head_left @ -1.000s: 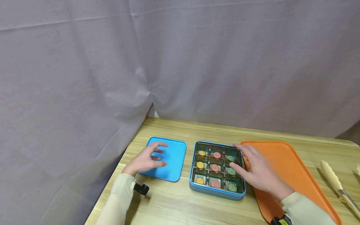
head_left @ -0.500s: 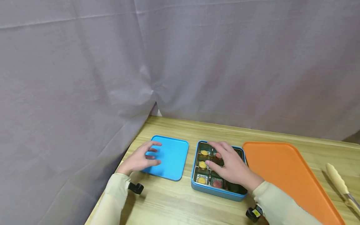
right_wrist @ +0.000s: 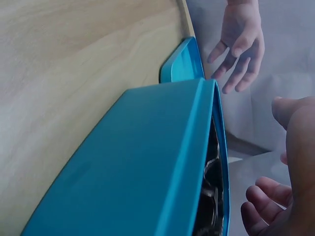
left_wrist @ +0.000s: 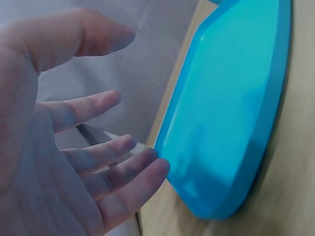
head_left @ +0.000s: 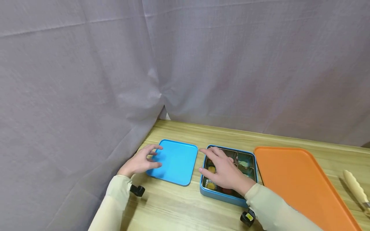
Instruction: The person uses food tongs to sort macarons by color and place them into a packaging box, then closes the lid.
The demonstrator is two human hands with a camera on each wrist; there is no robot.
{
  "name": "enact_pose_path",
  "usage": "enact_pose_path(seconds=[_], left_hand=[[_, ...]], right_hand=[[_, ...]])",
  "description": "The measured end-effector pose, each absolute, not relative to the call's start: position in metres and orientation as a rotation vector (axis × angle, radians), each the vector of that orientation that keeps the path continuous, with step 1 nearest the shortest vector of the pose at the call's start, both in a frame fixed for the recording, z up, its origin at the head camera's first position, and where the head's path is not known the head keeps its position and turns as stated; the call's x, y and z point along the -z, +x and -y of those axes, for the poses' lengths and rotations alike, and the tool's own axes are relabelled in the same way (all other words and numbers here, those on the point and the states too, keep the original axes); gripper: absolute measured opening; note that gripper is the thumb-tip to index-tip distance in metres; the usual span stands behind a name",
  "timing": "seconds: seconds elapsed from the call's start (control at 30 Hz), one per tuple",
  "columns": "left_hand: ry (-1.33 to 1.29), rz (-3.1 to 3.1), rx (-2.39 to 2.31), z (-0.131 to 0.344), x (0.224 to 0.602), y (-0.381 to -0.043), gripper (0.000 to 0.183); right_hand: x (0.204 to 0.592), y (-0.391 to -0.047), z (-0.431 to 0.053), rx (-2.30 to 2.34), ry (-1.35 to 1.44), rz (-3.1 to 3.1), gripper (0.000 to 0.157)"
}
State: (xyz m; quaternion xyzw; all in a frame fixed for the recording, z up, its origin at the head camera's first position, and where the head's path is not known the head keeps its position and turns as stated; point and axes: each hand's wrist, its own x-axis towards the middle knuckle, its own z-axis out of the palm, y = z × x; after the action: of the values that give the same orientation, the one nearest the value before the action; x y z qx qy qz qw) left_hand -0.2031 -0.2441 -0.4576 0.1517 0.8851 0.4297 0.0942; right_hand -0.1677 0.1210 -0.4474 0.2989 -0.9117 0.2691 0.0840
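My left hand (head_left: 142, 160) hovers over the left side of a shallow blue lid (head_left: 177, 163), fingers spread and nothing in them. In the left wrist view the fingertips overlap the near corner of the lid. My right hand (head_left: 221, 168) is above a blue tin (head_left: 224, 197), its thumb and fingers apart and pointing left, also holding nothing. Inside the tin is a dark divided insert with round yellow pieces (head_left: 211, 185) at the left and green ones (head_left: 243, 163) at the right. The hand hides much of the middle column.
An orange tray (head_left: 297, 179) lies just right of the tin. Tongs with cream-coloured tips (head_left: 355, 186) rest on the wooden table (head_left: 173, 207) at the far right. A grey curtain (head_left: 231, 64) hangs behind the table and along its left side.
My right hand has moved left from the tin's right edge across to its left part, uncovering the right column. My left hand has drawn slightly left over the lid. The head view has shifted a little.
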Motion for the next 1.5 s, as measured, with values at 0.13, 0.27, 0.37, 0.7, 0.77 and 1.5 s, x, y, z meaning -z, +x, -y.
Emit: enact_pose_path(seconds=[0.13,0.27,0.37,0.7,0.77,1.5], left_hand=[[0.455,-2.682,-1.192,0.248,0.461,-0.207,0.066],[0.502,-2.745,-1.075,0.25,0.465,-0.213,0.063],[0.553,-2.773,-0.988,0.251,0.468,-0.218,0.06],[0.576,-2.821,-0.82,0.255,0.48,-0.232,0.042],[0.57,-2.825,-0.806,0.255,0.481,-0.233,0.039],[0.569,-2.905,-0.667,0.256,0.479,-0.239,0.033]], right_hand=[[0.45,-0.169,-0.114,-0.81,0.926,2.698,0.067],[0.45,-0.169,-0.108,-0.83,0.964,2.689,0.068],[0.45,-0.167,-0.105,-0.841,0.969,2.694,0.067],[0.446,-0.167,-0.094,-0.889,0.962,2.744,0.065],[0.446,-0.167,-0.092,-0.894,0.961,2.748,0.065],[0.449,-0.168,-0.088,-0.906,0.97,2.695,0.064]])
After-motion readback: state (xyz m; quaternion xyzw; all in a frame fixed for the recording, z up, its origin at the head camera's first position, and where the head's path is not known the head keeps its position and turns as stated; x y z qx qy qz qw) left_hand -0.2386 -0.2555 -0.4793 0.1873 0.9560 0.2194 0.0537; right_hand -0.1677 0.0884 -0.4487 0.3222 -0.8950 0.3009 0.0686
